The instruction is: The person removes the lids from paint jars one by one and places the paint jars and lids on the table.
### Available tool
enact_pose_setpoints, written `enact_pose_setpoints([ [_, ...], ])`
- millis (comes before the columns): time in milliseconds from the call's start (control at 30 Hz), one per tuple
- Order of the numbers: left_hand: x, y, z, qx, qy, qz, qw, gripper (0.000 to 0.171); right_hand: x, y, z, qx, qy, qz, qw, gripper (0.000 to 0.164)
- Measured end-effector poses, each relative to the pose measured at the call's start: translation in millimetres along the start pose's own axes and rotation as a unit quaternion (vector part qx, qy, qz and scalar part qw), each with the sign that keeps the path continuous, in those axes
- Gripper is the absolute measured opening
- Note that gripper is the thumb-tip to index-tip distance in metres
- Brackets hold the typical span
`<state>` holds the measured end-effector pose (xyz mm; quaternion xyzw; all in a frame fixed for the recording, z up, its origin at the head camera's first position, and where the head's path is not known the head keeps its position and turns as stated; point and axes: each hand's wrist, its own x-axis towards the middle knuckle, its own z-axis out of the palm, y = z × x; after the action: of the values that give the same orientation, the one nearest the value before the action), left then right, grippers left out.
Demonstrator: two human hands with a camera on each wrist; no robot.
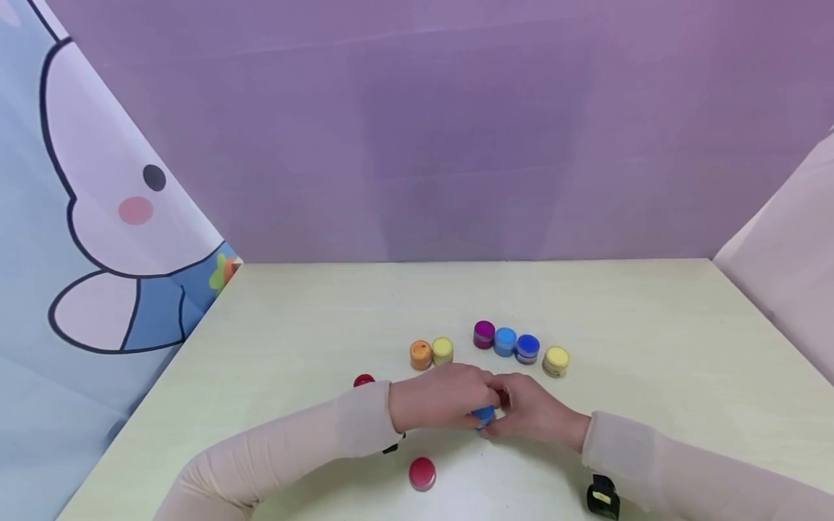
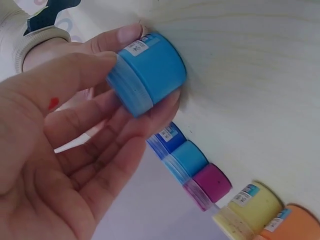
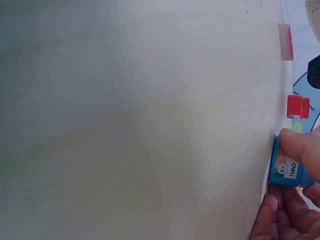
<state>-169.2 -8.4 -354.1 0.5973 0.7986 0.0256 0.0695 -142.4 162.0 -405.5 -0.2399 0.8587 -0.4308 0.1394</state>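
Observation:
A light blue paint jar (image 1: 483, 414) with a clear lid stands on the table between the two hands. My left hand (image 1: 446, 394) reaches over from the left and pinches the lid of this jar (image 2: 155, 67) between thumb and fingers. From the right, my right hand (image 1: 534, 409) grips the jar's blue body. The jar's label (image 3: 292, 170) faces the right wrist view. In the head view the fingers cover much of the jar. The lid sits on the body.
Behind the hands stand an orange jar (image 1: 420, 354), a pale yellow jar (image 1: 442, 350), a purple jar (image 1: 484, 334), a light blue jar (image 1: 504, 341), a dark blue jar (image 1: 527, 349) and another yellow jar (image 1: 556, 361). A red jar (image 1: 364, 380) is partly behind the left sleeve; a pinkish-red round piece (image 1: 422, 473) lies in front.

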Motion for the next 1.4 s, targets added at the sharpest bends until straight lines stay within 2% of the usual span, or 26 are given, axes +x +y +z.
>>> enact_pose_setpoints([
  [267, -0.1, 6.3, 1.8, -0.002, 0.008, -0.051, 0.9986, 0.007, -0.1, -0.3, 2.0, 0.013, 0.001, 0.003, 1.000, 0.030],
  [500, 3.0, 13.4, 2.0, 0.036, 0.011, -0.120, 0.9921, 0.012, 1.1, 0.5, 1.0, -0.005, 0.014, -0.018, 1.000, 0.027],
  [700, 5.2, 14.7, 4.3, 0.061, 0.006, -0.142, 0.9880, 0.017, 2.2, 3.1, 0.5, -0.005, 0.015, -0.028, 0.999, 0.027],
  [867, 2.9, 10.2, 3.4, 0.038, 0.006, -0.127, 0.9912, 0.023, 2.9, 5.9, 0.4, -0.006, 0.013, -0.030, 0.999, 0.028],
  [967, 1.3, 6.2, 0.9, 0.015, 0.007, -0.095, 0.9954, 0.027, 3.2, 5.9, 0.0, 0.001, 0.008, -0.021, 1.000, 0.028],
  [1133, 1.5, 3.0, -4.0, 0.005, 0.005, -0.037, 0.9993, 0.023, 3.5, 4.9, -1.9, 0.006, 0.002, 0.000, 1.000, 0.031],
  [1400, 2.4, 2.5, -2.0, -0.003, -0.014, -0.017, 0.9998, 0.023, 4.1, 8.8, -0.9, -0.005, -0.002, -0.002, 1.000, 0.034],
])
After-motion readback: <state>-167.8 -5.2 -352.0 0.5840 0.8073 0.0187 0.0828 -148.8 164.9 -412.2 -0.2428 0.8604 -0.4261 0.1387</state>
